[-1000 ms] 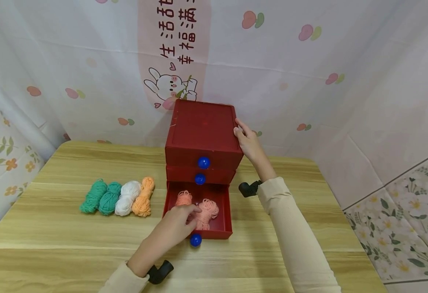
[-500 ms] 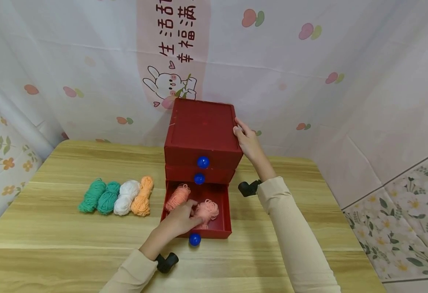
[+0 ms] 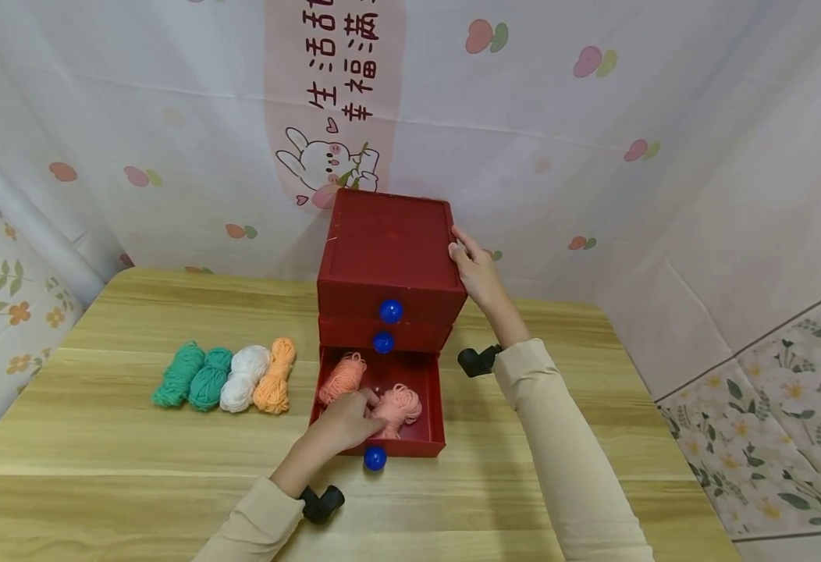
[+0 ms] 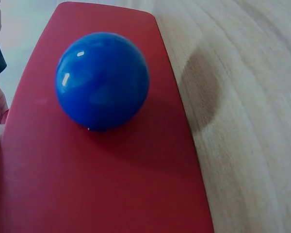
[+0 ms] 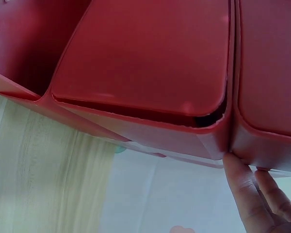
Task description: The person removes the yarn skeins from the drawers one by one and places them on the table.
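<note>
A red three-drawer box (image 3: 392, 242) stands at the table's back, its bottom drawer (image 3: 421, 448) pulled out. Inside the drawer, my left hand (image 3: 343, 423) pinches the left end of a pink yarn skein (image 3: 402, 404), thumb toward the front. Its fingertips are partly hidden. A coral yarn skein (image 3: 343, 375) lies behind that hand at the drawer's left. The left wrist view is filled by the drawer's front with its blue round knob (image 4: 103, 81). My right hand (image 3: 479, 273) rests against the box's upper right side; the right wrist view shows its straight fingers (image 5: 247, 189) touching the wall.
Left of the box, a row of skeins lies on the wooden table (image 3: 136, 468): two green (image 3: 179, 375), one white (image 3: 245, 378) and one orange (image 3: 275, 376). Two more blue knobs mark the closed upper drawers. A printed curtain (image 3: 523, 156) hangs close behind.
My left hand has moved slightly forward and right, onto the pink skein, uncovering more of the coral one. My right hand stays against the box.
</note>
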Available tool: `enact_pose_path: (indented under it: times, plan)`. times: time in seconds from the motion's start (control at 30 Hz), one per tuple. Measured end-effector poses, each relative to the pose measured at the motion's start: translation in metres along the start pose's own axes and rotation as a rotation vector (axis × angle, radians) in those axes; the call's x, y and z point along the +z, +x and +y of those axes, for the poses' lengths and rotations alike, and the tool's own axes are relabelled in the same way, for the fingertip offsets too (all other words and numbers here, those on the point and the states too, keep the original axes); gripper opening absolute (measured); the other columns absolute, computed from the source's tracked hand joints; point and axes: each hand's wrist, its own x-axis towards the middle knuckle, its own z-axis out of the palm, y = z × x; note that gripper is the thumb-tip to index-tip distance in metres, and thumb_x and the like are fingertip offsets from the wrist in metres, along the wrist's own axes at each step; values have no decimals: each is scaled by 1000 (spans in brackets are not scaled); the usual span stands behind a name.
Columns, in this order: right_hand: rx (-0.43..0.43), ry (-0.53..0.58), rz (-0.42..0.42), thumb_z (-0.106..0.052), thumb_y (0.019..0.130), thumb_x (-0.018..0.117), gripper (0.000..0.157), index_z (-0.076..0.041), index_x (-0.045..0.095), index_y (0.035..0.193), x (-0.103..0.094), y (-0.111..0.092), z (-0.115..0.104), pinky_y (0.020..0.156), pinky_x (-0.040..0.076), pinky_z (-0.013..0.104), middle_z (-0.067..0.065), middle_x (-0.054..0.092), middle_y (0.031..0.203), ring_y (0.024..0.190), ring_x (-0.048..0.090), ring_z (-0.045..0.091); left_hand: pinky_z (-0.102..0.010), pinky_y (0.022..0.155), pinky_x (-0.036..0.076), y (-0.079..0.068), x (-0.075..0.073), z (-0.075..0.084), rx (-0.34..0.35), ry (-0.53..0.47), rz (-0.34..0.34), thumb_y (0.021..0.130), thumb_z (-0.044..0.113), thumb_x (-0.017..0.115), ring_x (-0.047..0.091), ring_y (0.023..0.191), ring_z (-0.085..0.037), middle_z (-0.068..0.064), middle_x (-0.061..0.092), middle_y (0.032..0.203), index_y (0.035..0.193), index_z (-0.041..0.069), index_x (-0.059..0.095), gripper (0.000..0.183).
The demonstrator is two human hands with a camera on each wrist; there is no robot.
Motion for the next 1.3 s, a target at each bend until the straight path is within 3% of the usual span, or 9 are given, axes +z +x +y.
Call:
enact_pose_path:
  times: [0.27, 0.53, 0.73, 1.0, 1.3]
  plan:
    - [-3, 5, 8, -33, 101, 34, 50, -24, 23, 148, 0, 0, 0, 101, 40, 46, 18, 42, 141, 121, 49, 32, -23, 54, 38, 0, 1, -2, 37, -51, 58, 82, 17, 68, 46, 60, -11, 1, 54, 70, 103, 3, 64, 26]
    - [-1, -10, 6, -34, 101, 34, 50, -24, 23, 148, 0, 1, 2, 101, 40, 46, 17, 43, 140, 120, 50, 31, -19, 58, 44, -4, -1, -4, 138, -208, 140, 85, 20, 67, 51, 67, -9, 0, 61, 82, 110, 5, 64, 29]
    - [1, -13, 2, -35, 101, 34, 50, -25, 22, 149, 0, 0, 1, 100, 41, 46, 17, 43, 139, 119, 51, 31, -19, 62, 47, -13, -10, -4, 186, -289, 176, 86, 26, 66, 55, 72, -8, 1, 63, 85, 111, 10, 65, 30]
    - [-13, -13, 19, -32, 101, 34, 49, -23, 24, 148, 0, -1, 0, 98, 43, 47, 19, 45, 138, 117, 52, 33, -20, 67, 48, -34, -42, -8, 142, -337, 255, 87, 27, 65, 57, 79, -9, -2, 65, 94, 117, 16, 63, 32]
    - [22, 6, -3, -33, 101, 34, 50, -25, 22, 148, -1, 1, 0, 100, 41, 46, 17, 44, 138, 119, 51, 32, -17, 64, 46, -59, -95, -38, 109, -220, 476, 90, 26, 61, 54, 76, 1, -4, 64, 94, 118, 9, 62, 32]
